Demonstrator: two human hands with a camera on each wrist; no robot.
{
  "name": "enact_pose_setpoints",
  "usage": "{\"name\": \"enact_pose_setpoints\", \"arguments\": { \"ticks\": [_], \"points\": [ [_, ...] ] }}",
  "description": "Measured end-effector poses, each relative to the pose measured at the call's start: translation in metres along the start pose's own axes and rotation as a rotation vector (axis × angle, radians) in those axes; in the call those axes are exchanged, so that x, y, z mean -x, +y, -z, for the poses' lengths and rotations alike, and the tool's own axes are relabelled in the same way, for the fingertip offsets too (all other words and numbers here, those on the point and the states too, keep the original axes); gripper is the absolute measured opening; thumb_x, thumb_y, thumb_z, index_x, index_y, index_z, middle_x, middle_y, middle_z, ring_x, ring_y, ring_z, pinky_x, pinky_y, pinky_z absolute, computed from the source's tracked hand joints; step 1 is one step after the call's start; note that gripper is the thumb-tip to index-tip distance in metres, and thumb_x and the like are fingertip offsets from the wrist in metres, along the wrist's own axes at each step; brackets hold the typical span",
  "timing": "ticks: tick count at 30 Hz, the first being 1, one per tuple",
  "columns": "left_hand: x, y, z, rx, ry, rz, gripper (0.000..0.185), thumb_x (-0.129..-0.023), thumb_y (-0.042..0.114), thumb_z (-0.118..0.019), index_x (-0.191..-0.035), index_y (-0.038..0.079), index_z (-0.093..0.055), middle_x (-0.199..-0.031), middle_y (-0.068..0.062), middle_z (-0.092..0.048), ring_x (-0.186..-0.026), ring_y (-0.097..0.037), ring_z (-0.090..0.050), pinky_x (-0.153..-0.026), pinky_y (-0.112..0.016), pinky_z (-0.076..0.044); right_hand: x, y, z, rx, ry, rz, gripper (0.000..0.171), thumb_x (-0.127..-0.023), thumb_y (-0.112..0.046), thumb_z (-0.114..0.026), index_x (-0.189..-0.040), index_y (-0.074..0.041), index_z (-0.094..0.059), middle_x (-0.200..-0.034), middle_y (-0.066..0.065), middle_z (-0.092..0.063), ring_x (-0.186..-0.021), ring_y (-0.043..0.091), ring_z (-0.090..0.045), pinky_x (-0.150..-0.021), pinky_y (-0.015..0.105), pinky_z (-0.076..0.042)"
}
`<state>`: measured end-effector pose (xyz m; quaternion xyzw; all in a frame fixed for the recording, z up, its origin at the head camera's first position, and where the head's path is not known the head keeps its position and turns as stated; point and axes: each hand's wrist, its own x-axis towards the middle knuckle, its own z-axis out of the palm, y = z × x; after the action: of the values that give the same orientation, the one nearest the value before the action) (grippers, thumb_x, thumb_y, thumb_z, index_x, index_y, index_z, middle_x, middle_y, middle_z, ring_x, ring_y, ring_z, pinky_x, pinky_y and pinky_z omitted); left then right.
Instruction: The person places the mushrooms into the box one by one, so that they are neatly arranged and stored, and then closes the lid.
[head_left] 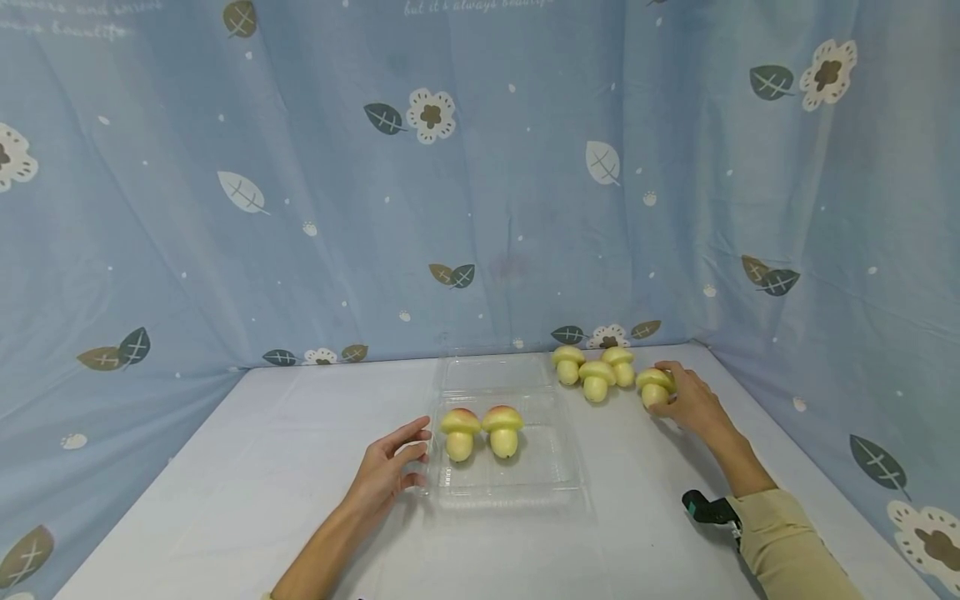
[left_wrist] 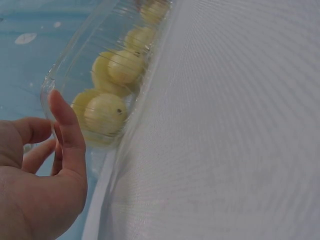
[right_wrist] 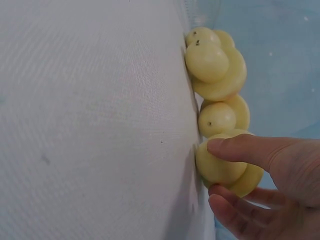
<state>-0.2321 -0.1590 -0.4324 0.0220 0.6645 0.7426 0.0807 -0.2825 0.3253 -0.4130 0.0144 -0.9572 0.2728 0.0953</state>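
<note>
1. A yellow toy mushroom (head_left: pixel 655 388) is held by the right hand (head_left: pixel 693 404) at the far right of the table (head_left: pixel 225 483). It is stood on its stem. In the right wrist view it is pinched — the thumb is laid on one side of the cap and the curled fingers (right_wrist: pixel 235 210) are on the other side.

2. Three more mushrooms (head_left: pixel 596 371) are grouped just to the left of the held one, close to the back edge of the table. They are packed close together, but they are kept a little apart from the held one.

3. A clear plastic box (head_left: pixel 510 487) is laid open in the middle of the table. Two mushrooms with reddish tops (head_left: pixel 482 431) are stood side by side in it, in the near half.

4. The left edge of the box is touched by the left hand (head_left: pixel 390 471). Its fingers are kept fairly straight and a little spread — the thumb (left_wrist: pixel 67 132) is pressed against the box rim in the left wrist view. Nothing is gripped by it.

5. A white cloth is spread over the table. A blue curtain (head_left: pixel 300 167) with leaves and flowers is hung behind and on both sides.
</note>
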Motion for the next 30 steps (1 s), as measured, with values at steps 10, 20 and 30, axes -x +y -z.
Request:
{"name": "enact_pose_setpoints", "arguments": {
  "ticks": [10,20,30],
  "points": [
    [-0.0003,-0.0004,-0.0005,-0.006,0.008,-0.002,0.048,-0.095,0.005,-0.059,-0.142,0.009,-0.052,-0.124,-0.007,-0.055,-0.088,-0.013,-0.056,-0.056,-0.022,-0.052,0.0016,0.0005,0.0001,0.002,-0.010,0.022,0.079,-0.083,-0.015,-0.077,-0.147,-0.001,-0.033,-0.122,0.035,-0.047,-0.094,0.040,-0.057,-0.070,0.048,-0.046],
    [0.0001,-0.0025,0.0003,0.000,0.012,-0.006,0.048,-0.093,0.006,-0.062,-0.140,0.011,-0.054,-0.124,-0.007,-0.055,-0.089,-0.013,-0.056,-0.056,-0.023,-0.052,-0.0001,0.0012,-0.0022,0.009,-0.010,0.017,0.078,-0.083,-0.015,-0.077,-0.146,-0.002,-0.034,-0.124,0.036,-0.046,-0.097,0.042,-0.056,-0.072,0.053,-0.046],
    [-0.0007,-0.0020,-0.0002,0.003,0.008,-0.011,0.048,-0.094,0.006,-0.061,-0.141,0.009,-0.052,-0.123,-0.006,-0.055,-0.089,-0.013,-0.056,-0.055,-0.022,-0.052,-0.0014,0.0022,-0.0035,0.024,0.006,0.025,0.078,-0.083,-0.016,-0.077,-0.146,-0.001,-0.034,-0.119,0.035,-0.046,-0.094,0.040,-0.056,-0.069,0.050,-0.047]
  ]
}}
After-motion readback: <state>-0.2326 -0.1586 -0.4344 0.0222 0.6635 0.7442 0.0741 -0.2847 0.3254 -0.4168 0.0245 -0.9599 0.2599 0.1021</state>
